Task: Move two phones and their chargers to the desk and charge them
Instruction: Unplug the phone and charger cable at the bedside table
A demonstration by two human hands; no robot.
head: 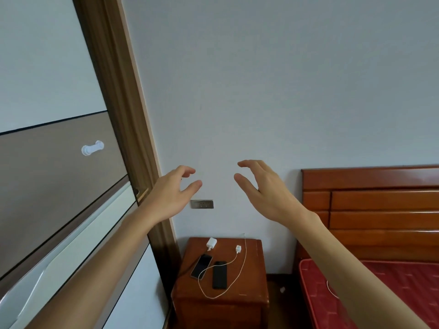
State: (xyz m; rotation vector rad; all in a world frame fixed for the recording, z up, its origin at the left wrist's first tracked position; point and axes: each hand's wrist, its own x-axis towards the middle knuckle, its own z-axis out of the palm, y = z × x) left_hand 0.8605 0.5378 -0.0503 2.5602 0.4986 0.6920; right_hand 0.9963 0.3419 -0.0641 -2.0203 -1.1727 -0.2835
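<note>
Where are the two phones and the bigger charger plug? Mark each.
left phone [201,267], head view, its middle.
right phone [219,274], head view, its middle.
bigger charger plug [211,243], head view, white body.

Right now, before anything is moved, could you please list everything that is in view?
nightstand: 1, red-brown, against wall
phones: 2, dark, side by side on nightstand
chargers: 2, white, behind phones
cable: 1, white, looped on nightstand
socket: 1, silver, on wall above nightstand
bed: 1, red-brown headboard, red mattress, right
wardrobe: 1, white and brown, left
left hand: 1, open, empty, raised
right hand: 1, open, empty, raised
</note>
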